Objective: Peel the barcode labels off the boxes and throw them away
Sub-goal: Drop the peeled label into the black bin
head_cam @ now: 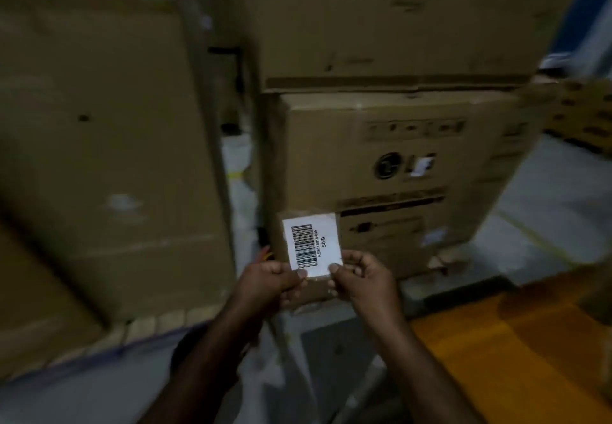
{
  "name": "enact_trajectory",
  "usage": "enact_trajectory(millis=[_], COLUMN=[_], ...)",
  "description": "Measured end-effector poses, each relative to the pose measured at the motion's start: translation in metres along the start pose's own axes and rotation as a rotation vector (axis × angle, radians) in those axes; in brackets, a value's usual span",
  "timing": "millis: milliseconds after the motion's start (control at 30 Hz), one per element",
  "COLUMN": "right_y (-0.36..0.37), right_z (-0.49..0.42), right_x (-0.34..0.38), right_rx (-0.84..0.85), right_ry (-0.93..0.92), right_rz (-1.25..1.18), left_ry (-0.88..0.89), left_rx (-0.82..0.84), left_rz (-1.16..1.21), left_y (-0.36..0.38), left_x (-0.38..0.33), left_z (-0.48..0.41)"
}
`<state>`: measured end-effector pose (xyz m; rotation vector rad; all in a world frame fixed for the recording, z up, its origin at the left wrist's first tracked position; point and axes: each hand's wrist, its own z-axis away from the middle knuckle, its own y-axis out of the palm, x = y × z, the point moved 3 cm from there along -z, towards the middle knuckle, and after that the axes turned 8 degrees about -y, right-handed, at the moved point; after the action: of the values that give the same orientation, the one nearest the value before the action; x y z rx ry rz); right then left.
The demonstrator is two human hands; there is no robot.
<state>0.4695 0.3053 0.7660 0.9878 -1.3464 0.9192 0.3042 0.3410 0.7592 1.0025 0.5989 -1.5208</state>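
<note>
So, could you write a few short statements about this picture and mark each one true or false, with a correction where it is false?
1. The left hand and the right hand both pinch the lower edge of the white rectangular barcode label. True.
2. The bars on the label are printed in red. False: they are black.
3. The large brown cardboard box behind the label bears a round dark logo. True.
4. The label is stuck flat on the front of that box. False: the hands hold it up in front of the box, with a piece of brown cardboard behind it.
5. A small white sticker sits to the right of the logo. True.
</note>
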Motion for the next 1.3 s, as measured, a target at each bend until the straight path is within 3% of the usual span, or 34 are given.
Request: enact_trajectory(millis=[133,300,667,833,967,1200,1300], right_y=[0.080,0.182,0.383,0.431,0.444,0.454,0.456], right_z=[0.039,0.102,0.167,0.171,0.154,0.075,0.035], right_x=[-0.045,-0.084,-0.146,-0.179,-0.210,-0.297,-0.346], right_rx=[0.266,0.540,0.911,0.863,0.788,0.602,0.580], right_ry=[0.115,0.220,0.165,0.269,0.310,0.400,0.448], right_rz=[-0.018,0.075,0.395,0.421,0.478,0.593,0.658], left_ry=[-0.032,-0.086,-0.128,-0.240,-0.332,-0.524,-0.628], left_rx=[-0.303,-0.674,-0.965,-0.990,-1.010,-0.883,-0.796], left_rz=[0.212,0.288,0.441,0.345,0.127,-0.412,-0.532], left_y=[-0.072,-0.166,-0.354,-0.413,-0.436,-0.465,-0.477], left_x=[0.053,0.111,0.179,0.207,0.209,0.204,0.211], left_z=[0.061,0.127,0.194,0.175,0.130,0.008,-0.046])
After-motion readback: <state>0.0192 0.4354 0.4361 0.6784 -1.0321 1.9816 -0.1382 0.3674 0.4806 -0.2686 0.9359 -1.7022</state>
